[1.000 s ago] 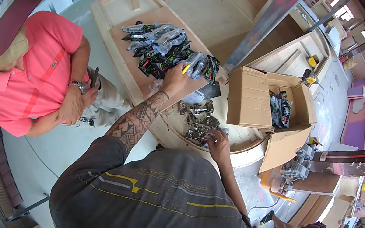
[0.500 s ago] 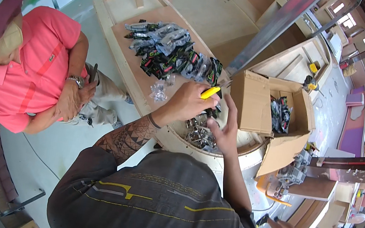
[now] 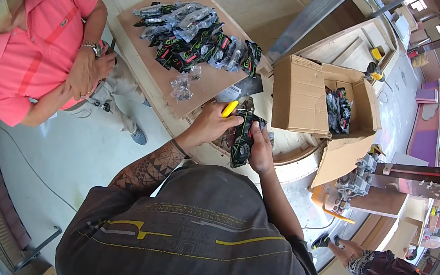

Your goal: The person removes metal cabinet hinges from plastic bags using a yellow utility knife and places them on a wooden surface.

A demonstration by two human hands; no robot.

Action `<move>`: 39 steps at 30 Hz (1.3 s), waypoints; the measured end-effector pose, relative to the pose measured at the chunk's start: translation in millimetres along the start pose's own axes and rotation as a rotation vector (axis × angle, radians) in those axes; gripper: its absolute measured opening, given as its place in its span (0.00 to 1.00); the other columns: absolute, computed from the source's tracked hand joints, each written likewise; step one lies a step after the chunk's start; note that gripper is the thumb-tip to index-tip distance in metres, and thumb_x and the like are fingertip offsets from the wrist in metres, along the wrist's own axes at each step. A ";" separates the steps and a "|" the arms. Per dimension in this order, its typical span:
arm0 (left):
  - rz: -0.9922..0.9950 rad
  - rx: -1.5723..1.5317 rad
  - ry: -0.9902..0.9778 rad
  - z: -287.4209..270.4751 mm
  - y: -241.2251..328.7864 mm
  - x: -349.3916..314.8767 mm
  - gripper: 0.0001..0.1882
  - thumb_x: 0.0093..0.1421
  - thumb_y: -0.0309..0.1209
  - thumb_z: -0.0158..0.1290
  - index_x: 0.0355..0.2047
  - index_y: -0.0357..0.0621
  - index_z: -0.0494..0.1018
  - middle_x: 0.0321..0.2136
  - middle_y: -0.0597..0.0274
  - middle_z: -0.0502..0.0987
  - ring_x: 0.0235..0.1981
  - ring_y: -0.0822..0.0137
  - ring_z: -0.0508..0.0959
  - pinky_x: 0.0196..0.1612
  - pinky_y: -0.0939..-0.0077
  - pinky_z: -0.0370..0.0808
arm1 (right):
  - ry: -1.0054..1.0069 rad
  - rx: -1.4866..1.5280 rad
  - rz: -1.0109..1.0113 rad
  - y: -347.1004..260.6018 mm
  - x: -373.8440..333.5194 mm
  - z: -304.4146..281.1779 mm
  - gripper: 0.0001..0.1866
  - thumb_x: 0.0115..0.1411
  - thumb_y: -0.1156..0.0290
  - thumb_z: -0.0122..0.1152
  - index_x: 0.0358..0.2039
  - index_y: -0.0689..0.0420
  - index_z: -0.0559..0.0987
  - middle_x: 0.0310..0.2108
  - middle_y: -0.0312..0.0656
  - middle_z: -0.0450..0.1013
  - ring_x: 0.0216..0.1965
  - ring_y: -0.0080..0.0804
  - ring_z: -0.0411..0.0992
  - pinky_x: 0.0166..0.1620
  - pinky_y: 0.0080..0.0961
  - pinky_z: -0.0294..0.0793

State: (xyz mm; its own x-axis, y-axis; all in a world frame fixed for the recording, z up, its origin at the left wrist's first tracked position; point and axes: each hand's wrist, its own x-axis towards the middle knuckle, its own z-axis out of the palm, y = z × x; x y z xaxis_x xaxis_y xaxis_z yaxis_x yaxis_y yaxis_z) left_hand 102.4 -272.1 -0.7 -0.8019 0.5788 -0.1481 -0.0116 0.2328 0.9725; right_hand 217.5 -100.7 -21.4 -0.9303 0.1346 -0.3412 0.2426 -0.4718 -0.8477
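My left hand [image 3: 210, 125] is closed round a yellow-handled tool [image 3: 230, 109], which looks like a knife; its tip is hard to make out. Its fingertips also pinch the edge of a black plastic packet [image 3: 242, 147] with green and grey print. On the packet's other side, my right hand [image 3: 261, 150] grips it with the thumb on top. What the packet contains is hidden. Shiny metal parts lie partly covered beneath my hands. Beyond them, a pile of similar packets [image 3: 189, 42] rests on a brown board [image 3: 133, 33], with crumpled clear plastic bags [image 3: 183, 85] beside it.
An open cardboard box [image 3: 300, 101] with more packets stands at the right. A metal post [image 3: 311, 23] rises behind it, and a drill [image 3: 375, 72] lies farther right. At the left stands a person in a pink shirt [image 3: 44, 54]; another person [image 3: 388, 271] is at lower right.
My hands have come together on a black packet, which now hangs upright between them. Before, my right hand was spread apart with nothing in it. The view has shifted slightly.
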 end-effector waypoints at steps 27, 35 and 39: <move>0.335 0.606 -0.343 40.5 22.8 -37.1 0.18 0.76 0.41 0.45 0.50 0.36 0.66 0.41 0.37 0.81 0.44 0.38 0.82 0.44 0.47 0.78 | 0.533 -0.476 -0.499 1.5 -53.4 -38.3 0.06 0.72 0.71 0.63 0.41 0.60 0.80 0.29 0.33 0.76 0.33 0.18 0.70 0.40 0.20 0.72; 0.409 0.758 -0.261 68.5 23.6 -45.7 0.16 0.76 0.40 0.46 0.44 0.38 0.67 0.35 0.41 0.80 0.38 0.42 0.82 0.40 0.50 0.80 | 0.570 -0.881 -0.625 -13.6 -74.4 -38.8 0.04 0.65 0.78 0.67 0.39 0.62 0.82 0.30 0.47 0.80 0.29 0.37 0.78 0.37 0.32 0.76; 0.427 0.755 -0.252 86.2 20.4 -45.3 0.16 0.76 0.40 0.46 0.43 0.38 0.67 0.35 0.41 0.80 0.38 0.43 0.83 0.39 0.50 0.80 | 0.522 -1.196 -0.773 -32.2 -94.5 -38.8 0.07 0.59 0.82 0.69 0.38 0.62 0.82 0.31 0.46 0.79 0.34 0.47 0.76 0.40 0.40 0.76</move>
State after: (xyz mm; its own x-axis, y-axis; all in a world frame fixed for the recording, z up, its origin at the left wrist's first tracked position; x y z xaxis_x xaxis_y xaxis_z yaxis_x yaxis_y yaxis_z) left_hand 189.9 -226.2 10.3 -0.4924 0.8670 0.0771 0.7236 0.3585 0.5898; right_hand 308.3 -64.4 22.4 -0.7934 0.4159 0.4444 0.0683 0.7864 -0.6140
